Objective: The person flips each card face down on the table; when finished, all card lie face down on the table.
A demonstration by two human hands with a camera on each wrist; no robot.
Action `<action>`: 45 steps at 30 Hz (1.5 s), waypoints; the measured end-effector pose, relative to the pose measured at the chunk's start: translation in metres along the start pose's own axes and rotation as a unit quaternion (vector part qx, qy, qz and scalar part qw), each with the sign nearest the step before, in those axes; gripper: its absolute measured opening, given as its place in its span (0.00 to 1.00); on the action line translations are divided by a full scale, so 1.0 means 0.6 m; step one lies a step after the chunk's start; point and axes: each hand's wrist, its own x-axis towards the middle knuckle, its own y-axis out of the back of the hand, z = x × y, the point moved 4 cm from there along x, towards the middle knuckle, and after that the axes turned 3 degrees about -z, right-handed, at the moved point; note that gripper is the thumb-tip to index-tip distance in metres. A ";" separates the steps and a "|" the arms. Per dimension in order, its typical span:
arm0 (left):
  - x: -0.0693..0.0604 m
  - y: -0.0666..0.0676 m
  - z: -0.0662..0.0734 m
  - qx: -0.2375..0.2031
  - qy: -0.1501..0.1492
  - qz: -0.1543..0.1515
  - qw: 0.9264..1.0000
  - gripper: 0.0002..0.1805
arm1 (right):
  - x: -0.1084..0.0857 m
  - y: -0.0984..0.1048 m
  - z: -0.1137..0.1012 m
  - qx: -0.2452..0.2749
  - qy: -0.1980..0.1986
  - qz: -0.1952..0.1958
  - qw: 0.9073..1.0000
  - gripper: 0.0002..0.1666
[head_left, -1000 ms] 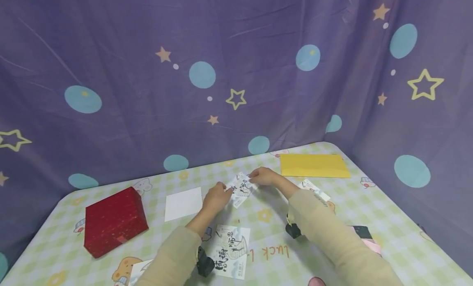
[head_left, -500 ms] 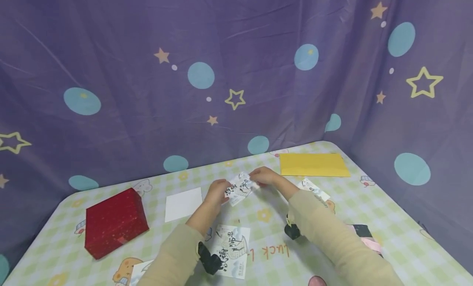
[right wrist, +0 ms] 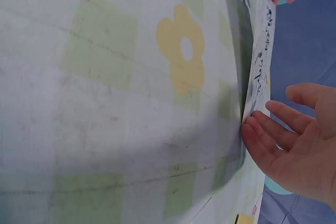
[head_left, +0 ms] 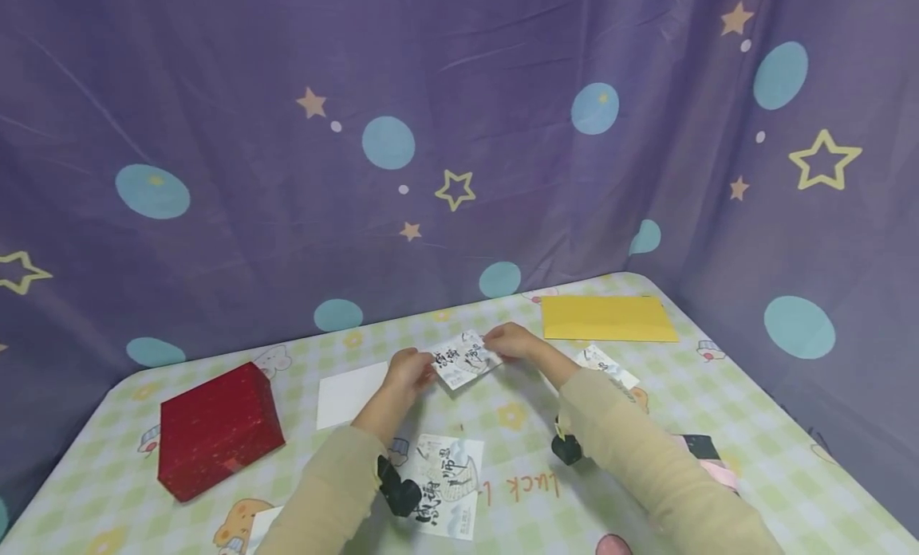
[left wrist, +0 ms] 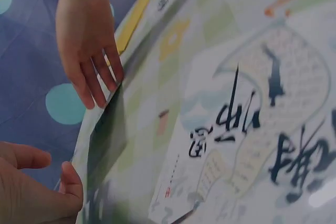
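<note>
In the head view, a white card point(head_left: 467, 359) with black brush writing and pale blue print hangs tilted above the table. The frames do not tell whether it is one card or several stacked. My left hand point(head_left: 409, 371) pinches its left edge with thumb and fingers. At the opposite edge is my right hand point(head_left: 508, 341). In the right wrist view, the right hand's fingertips point(right wrist: 251, 127) touch the card's edge from below, fingers loosely extended and thumb apart. A larger card point(head_left: 451, 479) with similar writing lies flat below, partly covered by the left wrist's black camera.
A red box point(head_left: 218, 431) stands at the left, with a blank white sheet point(head_left: 348, 397) beside it. A yellow envelope point(head_left: 609, 318) lies at the back right. Another printed card point(head_left: 603, 360) sits near my right forearm, and a pink-and-black item point(head_left: 707, 459) lies farther right.
The held card looked like two fanned layers and now appears as one squared outline. My left hand has shifted slightly left and up along its edge. The right hand has barely moved.
</note>
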 end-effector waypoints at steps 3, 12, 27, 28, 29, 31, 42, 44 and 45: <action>0.053 0.010 -0.026 0.021 -0.032 -0.013 0.999 0.33 | -0.012 0.001 -0.009 0.000 0.000 0.002 1.000 0.23; 0.014 -0.001 0.010 0.032 -0.038 0.005 0.999 0.24 | -0.022 0.008 -0.008 0.008 -0.012 0.015 1.000 0.23; -0.007 -0.033 0.035 -0.029 -0.080 -0.009 0.996 0.21 | -0.157 0.034 -0.160 -0.140 0.007 0.047 0.989 0.11; -0.008 -0.035 0.036 -0.033 -0.081 -0.009 0.996 0.21 | -0.168 0.036 -0.172 -0.146 0.014 0.049 0.988 0.11; -0.009 -0.036 0.037 -0.037 -0.083 -0.009 0.996 0.20 | -0.178 0.037 -0.182 -0.154 0.022 0.055 0.986 0.12; -0.010 -0.039 0.039 -0.043 -0.084 -0.011 0.995 0.20 | -0.197 0.040 -0.201 -0.160 0.034 0.064 0.985 0.13; -0.013 -0.054 0.044 -0.071 -0.090 -0.006 0.993 0.19 | -0.247 0.035 -0.263 -0.272 0.052 0.108 0.955 0.14; -0.012 -0.057 0.043 -0.075 -0.089 -0.006 0.993 0.19 | -0.251 0.031 -0.267 -0.307 0.055 0.119 0.943 0.18; -0.012 -0.058 0.043 -0.077 -0.089 -0.005 0.993 0.20 | -0.254 0.029 -0.269 -0.321 0.058 0.125 0.937 0.19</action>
